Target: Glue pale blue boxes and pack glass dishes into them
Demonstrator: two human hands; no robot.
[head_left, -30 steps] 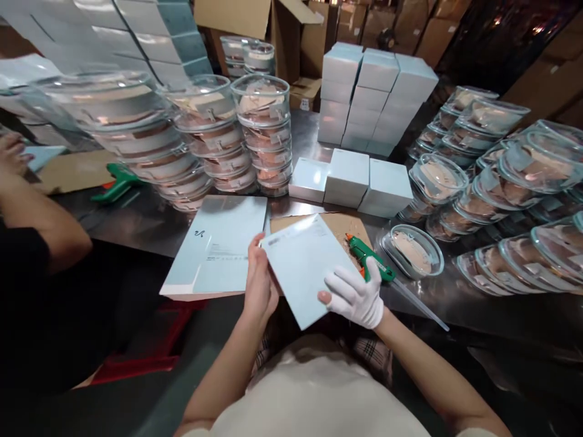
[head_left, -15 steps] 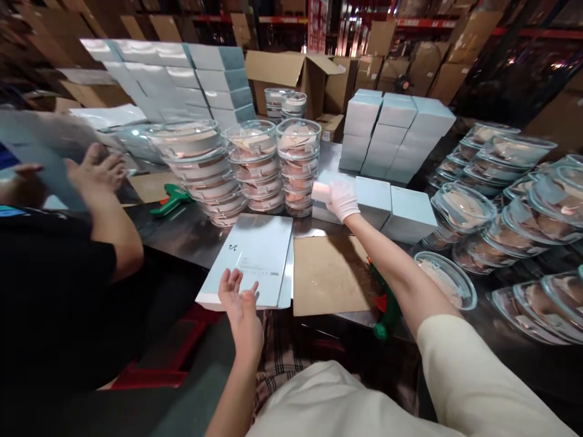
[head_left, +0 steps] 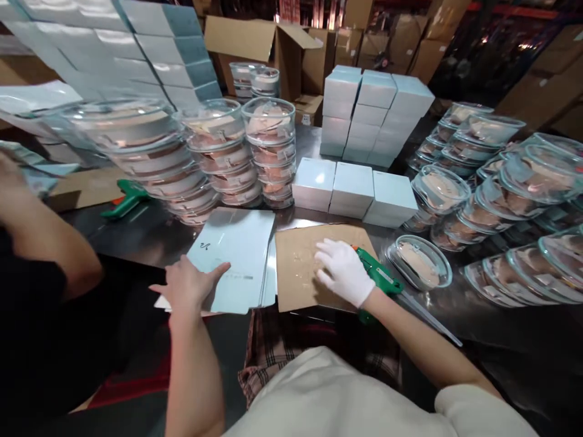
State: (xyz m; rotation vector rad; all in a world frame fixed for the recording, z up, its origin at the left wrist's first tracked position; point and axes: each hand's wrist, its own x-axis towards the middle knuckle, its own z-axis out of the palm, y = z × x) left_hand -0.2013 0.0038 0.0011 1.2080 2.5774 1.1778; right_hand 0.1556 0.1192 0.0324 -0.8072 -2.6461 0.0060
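Note:
My bare left hand [head_left: 187, 285] lies with spread fingers on the near left corner of a stack of flat pale-blue box blanks [head_left: 237, 255]. My right hand [head_left: 341, 271], in a white glove, rests flat and open on a brown cardboard sheet [head_left: 296, 267] beside the stack. A green glue gun [head_left: 380, 276] lies just right of that hand. Three folded pale-blue boxes [head_left: 353, 191] stand in a row behind the cardboard sheet.
Stacks of clear lidded containers [head_left: 268, 152] stand at the back left, and more containers [head_left: 492, 200] cover the right. A tall block of blue boxes [head_left: 371, 112] stands behind. A co-worker's arm [head_left: 43, 237] and another green glue gun [head_left: 122, 200] are at left.
My right hand came back from the row of folded boxes down onto the cardboard sheet. My left hand moved left onto the corner of the blank stack. The folded box now stands in the row.

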